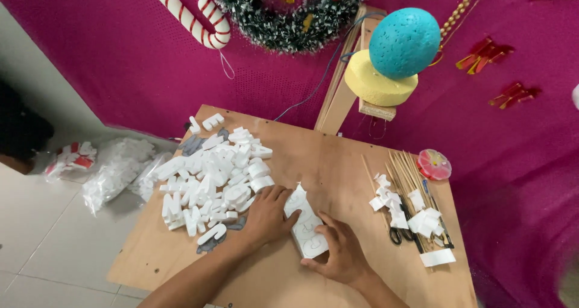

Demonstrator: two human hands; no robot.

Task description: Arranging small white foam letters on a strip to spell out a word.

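A white foam strip (306, 222) with outlined letter shapes lies on the wooden board (338, 163). My left hand (267, 214) presses on the strip's left edge, fingers curled against it. My right hand (341, 254) grips the strip's near end from the right. A large heap of white foam letters (211, 178) sits just left of my left hand.
Wooden skewers (404, 175), black scissors (401, 226) and white foam scraps (416, 214) lie at the board's right. A round pink-red tape roll (433, 164) is beyond them. A teal foam ball (404, 42) on a yellow foam disc (377, 82) tops a wooden stand. Plastic bags (114, 169) rest on the floor, left.
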